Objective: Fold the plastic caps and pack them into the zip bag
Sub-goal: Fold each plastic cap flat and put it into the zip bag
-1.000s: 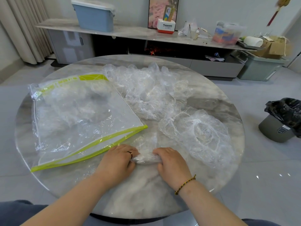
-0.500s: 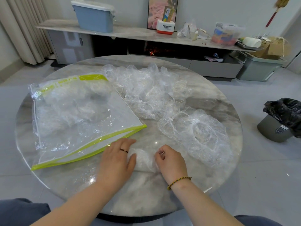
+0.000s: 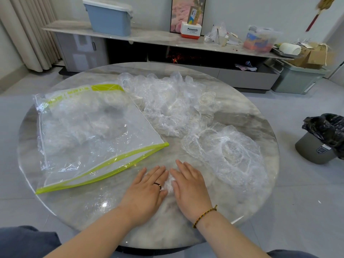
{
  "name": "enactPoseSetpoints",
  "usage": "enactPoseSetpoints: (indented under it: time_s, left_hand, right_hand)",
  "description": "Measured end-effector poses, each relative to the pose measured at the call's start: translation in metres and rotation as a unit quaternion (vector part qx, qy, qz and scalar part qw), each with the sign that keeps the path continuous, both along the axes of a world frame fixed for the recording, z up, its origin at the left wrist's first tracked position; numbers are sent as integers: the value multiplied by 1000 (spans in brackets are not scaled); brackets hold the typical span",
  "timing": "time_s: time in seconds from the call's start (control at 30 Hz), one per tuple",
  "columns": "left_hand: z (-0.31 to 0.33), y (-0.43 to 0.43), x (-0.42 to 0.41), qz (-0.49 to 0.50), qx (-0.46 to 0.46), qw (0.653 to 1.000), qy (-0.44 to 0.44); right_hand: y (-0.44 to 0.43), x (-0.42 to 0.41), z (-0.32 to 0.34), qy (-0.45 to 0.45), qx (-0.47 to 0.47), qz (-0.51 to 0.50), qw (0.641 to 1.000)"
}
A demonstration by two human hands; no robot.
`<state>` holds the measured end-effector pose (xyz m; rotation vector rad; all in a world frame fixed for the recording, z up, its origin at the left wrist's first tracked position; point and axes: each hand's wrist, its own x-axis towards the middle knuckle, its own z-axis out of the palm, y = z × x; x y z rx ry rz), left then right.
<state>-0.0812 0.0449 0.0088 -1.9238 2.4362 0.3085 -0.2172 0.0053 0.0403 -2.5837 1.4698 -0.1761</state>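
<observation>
Left of the counter [image 3: 83, 205]: zip bag [image 3: 93, 131] lies flat, its green-edged mouth gaping toward the near rim. There is crumpled clear film inside, and I can't count the pieces. Left hand [image 3: 147, 189] is flat, fingers [image 3: 158, 170] straight, pressing the folded cap [image 3: 168, 183]. Only a white sliver of it shows between the palms. Right hand [image 3: 189, 187] likewise lies flat, gripping nothing. Behind them, the pile of caps [image 3: 167, 103] blurs together. At right lies one spread cap [image 3: 227, 157].

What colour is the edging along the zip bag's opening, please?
Lime green; the head view shows it best along the zip bag.
</observation>
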Motion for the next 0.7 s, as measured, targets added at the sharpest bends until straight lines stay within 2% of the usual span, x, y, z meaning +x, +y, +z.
enactPoseSetpoints:
  time_s: [0.1,0.17,0.2,0.3,0.4,0.47,0.57,0.63,0.7]
  left_hand:
    - [13,-3,-2,27,-7,999,-15]
    - [14,-10,-2,43,-64,996,34]
    - [16,-10,-1,63,-46,995,68]
    - [23,-15,2,104,-59,981,155]
    - [26,-16,4,145,-58,972,173]
    - [24,-16,6,195,-23,960,202]
    - [32,-16,8,251,20,939,235]
    - [33,-16,9,271,11,925,265]
    - [36,-14,7,297,-3,896,329]
  right_hand:
    - [-4,0,-4,43,30,-8,999]
    - [-4,-2,-9,54,19,-8,998]
    - [-5,-3,-11,52,14,-6,999]
    - [-7,-5,-8,12,-7,-22,1000]
    - [-8,-8,3,-52,-31,-86,994]
    - [-14,-12,11,-26,6,-125,992]
    - [-16,-17,19,-39,84,-155,984]
    - [-14,-15,23,-72,154,-175,970]
    - [-12,-13,23,-122,208,-178,954]
